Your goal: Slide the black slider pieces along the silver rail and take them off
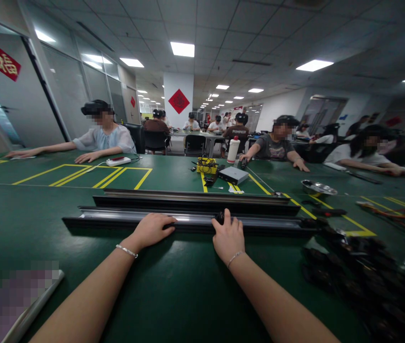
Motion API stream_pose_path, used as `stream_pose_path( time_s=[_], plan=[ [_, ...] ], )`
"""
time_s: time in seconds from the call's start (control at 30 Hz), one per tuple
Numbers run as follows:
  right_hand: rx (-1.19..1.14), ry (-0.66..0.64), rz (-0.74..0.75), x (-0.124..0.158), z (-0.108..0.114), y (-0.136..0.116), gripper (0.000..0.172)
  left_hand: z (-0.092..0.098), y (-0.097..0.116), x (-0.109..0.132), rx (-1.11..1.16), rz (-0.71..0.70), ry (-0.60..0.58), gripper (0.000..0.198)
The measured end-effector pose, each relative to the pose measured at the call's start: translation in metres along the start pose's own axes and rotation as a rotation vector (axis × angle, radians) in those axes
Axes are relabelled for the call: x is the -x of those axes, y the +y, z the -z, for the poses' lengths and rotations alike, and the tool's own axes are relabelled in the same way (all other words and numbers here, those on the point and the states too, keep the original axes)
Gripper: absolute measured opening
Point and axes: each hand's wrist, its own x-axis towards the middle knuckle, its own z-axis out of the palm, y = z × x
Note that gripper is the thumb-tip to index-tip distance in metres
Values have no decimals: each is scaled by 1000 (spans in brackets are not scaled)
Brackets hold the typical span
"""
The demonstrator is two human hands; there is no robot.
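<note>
A long black channel-shaped rail (191,221) with a shiny inner face lies crosswise on the green table in front of me. My left hand (154,228) is closed over its near edge, left of the middle, with the thumb on the near side. Toward the right part of the rail, my right hand (229,234) grips a small black part (219,217) set in the channel. The fingers hide most of that part. A second black rail (188,202) lies parallel just behind the first.
Many small black parts (352,276) are heaped at the right. A metal bowl (318,187), a grey box (233,175) and a yellow holder with cables (207,165) stand farther back. A tablet-like object (20,305) lies at lower left. Co-workers sit across the table (174,276).
</note>
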Motion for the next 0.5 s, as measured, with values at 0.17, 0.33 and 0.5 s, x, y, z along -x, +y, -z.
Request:
stream_pose_path(
  time_s=[0.17,0.33,0.5],
  plan=[
    [32,-134,-36,-1,9,6,44,0,0,-1,11,4,-15,41],
    [25,-103,-32,-1,8,7,42,2,1,-1,-9,1,-2,41],
    [27,-91,-52,-2,5,10,40,3,2,0,-14,-7,-9,40]
  ],
)
